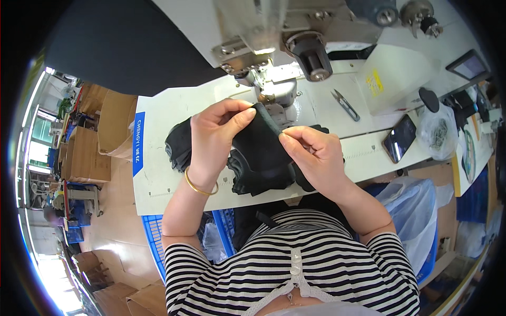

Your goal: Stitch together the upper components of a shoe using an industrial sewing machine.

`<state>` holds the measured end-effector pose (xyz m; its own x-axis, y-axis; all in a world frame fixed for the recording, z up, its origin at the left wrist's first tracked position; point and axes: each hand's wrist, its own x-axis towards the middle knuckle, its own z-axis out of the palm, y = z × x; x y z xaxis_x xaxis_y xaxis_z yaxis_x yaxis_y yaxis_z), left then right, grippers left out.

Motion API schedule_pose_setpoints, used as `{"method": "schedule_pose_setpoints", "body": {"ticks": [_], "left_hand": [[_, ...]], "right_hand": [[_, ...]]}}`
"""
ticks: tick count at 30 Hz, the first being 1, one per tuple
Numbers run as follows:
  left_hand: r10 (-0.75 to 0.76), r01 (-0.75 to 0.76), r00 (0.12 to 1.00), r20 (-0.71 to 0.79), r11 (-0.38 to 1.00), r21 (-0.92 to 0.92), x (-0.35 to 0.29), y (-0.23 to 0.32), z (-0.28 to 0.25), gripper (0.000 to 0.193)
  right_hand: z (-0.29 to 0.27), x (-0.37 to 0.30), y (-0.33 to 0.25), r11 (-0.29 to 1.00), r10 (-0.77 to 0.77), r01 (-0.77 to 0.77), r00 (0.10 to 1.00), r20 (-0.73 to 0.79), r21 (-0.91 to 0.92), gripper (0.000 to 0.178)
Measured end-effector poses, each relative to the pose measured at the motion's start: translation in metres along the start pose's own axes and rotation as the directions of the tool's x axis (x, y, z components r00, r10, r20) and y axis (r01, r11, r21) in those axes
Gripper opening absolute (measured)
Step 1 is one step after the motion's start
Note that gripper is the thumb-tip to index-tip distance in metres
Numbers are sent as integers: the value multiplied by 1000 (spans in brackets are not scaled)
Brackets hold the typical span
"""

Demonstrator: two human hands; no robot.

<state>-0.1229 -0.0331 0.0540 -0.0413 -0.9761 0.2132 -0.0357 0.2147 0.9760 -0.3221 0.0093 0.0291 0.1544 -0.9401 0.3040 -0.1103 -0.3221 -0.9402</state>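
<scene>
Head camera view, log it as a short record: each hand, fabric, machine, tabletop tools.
Left hand: pinching one corner of a black fabric piece
Right hand: pinching the same piece farther along its grayish edge
Other fabric: folded black stack left of the left wrist
Machine: sewing machine, beyond the hands, work light on
Tabletop: thread snips and smartphone, both to the right

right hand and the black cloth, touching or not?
Touching. The head view shows it: the right hand has its grip closed on the edge of the black cloth, no gap between.
</scene>
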Motion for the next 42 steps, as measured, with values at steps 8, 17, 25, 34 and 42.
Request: {"method": "schedule_pose_setpoints", "body": {"ticks": [8,17,25,34,42], "left_hand": [[-240,269,949,203,954,-131,45,2,-13,13],[-332,364,923,195,916,-167,57,7,-12,12],[-360,389,915,185,908,-155,57,7,-11,11],[-371,389,912,173,918,-81,67,9,-14,19],[-269,283,936,226,959,-33,60,12,-12,15]], "right_hand": [[11,16,4,944,178,-159,983,-38,289,18],[11,23,9,936,139,-111,988,-61,335,19],[12,22,9,930,144,-113,988,-62,350,20],[14,27,10,948,134,-104,988,-82,300,19],[9,11,3,919,186,-167,982,-19,357,20]]}}
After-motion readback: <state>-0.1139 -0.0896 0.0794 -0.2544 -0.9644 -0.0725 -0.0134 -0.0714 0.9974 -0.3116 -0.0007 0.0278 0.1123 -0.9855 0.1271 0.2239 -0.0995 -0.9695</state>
